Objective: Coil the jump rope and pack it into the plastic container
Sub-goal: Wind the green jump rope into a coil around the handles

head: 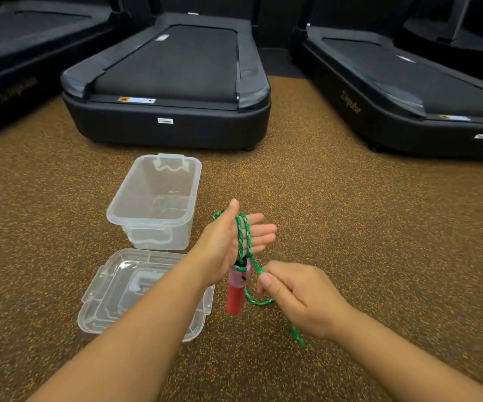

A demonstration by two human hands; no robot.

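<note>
The left hand point(228, 242) is held flat with fingers spread, and the green braided jump rope point(244, 236) is looped twice around its palm. The rope's red-and-pink cylindrical handle point(237, 288) hangs just below that palm. The right hand point(301, 297) has its grip pressed together, pinching the rope between thumb and forefinger, just right of the handle. The clear rectangular plastic container point(154, 203) stands open on the speckled brown floor point(379, 227), left of the handle; its clear plastic lid point(112, 291) lies nearer the person.
</note>
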